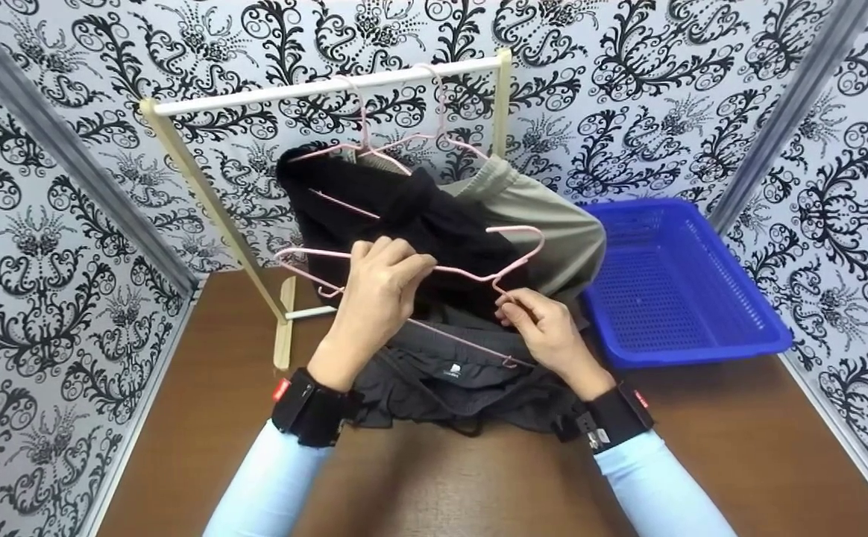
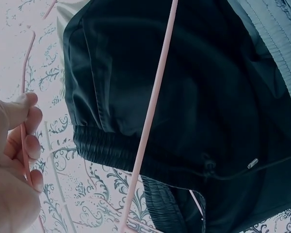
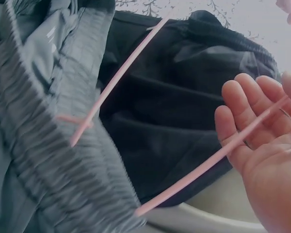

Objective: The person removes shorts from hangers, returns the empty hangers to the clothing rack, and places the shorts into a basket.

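Your left hand (image 1: 382,280) grips the pink hanger (image 1: 512,269) along its frame; your right hand (image 1: 544,326) pinches near its hook, apparently for steadiness, at the dark grey garment (image 1: 404,384) above the worktop (image 1: 479,477).

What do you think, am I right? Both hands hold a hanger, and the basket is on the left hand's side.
Not quite: the basket is on the side of the right hand, as the head view shows. Both that hand and the left hand do hold a hanger.
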A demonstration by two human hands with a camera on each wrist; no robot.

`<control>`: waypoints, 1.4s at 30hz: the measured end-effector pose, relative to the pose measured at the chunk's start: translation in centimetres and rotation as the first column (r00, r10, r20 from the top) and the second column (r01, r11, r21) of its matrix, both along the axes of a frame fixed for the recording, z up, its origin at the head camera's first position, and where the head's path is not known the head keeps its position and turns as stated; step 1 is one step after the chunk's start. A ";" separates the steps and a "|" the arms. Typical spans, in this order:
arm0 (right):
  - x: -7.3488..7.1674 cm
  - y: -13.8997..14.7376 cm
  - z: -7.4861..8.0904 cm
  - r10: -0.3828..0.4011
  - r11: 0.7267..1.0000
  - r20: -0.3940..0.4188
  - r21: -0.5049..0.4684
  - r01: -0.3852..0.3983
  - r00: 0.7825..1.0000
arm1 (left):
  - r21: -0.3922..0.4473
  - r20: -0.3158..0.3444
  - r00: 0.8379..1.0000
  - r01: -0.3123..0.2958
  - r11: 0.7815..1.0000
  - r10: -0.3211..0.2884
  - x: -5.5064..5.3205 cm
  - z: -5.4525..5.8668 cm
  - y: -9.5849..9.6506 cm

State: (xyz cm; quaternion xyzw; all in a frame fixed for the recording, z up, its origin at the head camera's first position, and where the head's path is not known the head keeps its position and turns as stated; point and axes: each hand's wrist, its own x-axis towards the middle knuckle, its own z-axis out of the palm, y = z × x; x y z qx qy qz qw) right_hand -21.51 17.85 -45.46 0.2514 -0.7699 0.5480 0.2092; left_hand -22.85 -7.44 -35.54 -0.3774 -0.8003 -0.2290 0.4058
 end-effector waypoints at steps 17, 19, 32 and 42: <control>0.5 2.8 -3.8 -0.087 0.978 0.006 0.193 0.084 0.996 | 0.073 0.031 0.999 -0.020 0.997 0.018 -0.3 -0.4 -1.8; 0.5 3.0 -4.1 -0.100 0.976 0.016 0.195 0.095 0.995 | 0.083 0.033 0.999 -0.024 0.996 0.021 -0.3 -0.3 -2.1; 0.8 3.7 -4.4 -0.132 0.974 0.078 0.193 0.115 0.988 | 0.154 0.037 0.999 -0.010 0.988 0.005 -0.3 0.5 -3.2; 1.1 4.1 -3.9 -0.115 0.988 0.128 0.121 0.099 0.985 | 0.219 0.024 1.000 -0.014 0.976 0.009 -0.5 0.9 -3.9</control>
